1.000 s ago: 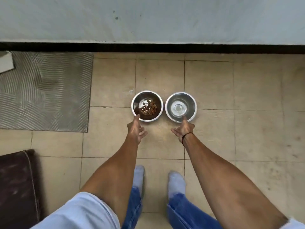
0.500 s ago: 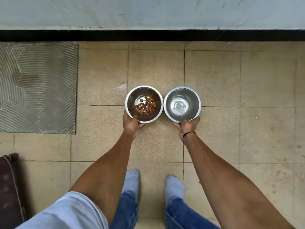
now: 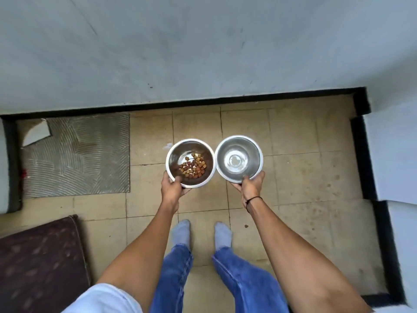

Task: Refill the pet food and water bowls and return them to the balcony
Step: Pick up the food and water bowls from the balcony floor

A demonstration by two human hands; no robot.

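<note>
Two steel bowls are held side by side above the tiled floor, their rims almost touching. The food bowl (image 3: 190, 154) on the left has a small heap of brown and orange kibble in it. My left hand (image 3: 172, 190) grips its near rim, thumb inside. On the right is the water bowl (image 3: 239, 158), with what looks like a little clear water at the bottom. My right hand (image 3: 250, 188) holds its near rim, a black band on the wrist.
A grey textured mat (image 3: 76, 154) lies on the floor at the left, and a dark patterned mat (image 3: 40, 263) at the lower left. A grey wall with a black skirting (image 3: 180, 102) closes the far side and wraps round at the right. My socked feet (image 3: 200, 233) stand below the bowls.
Both hands went from touching the bowls on the floor to gripping their rims and lifting them. The view has risen, showing more wall and floor.
</note>
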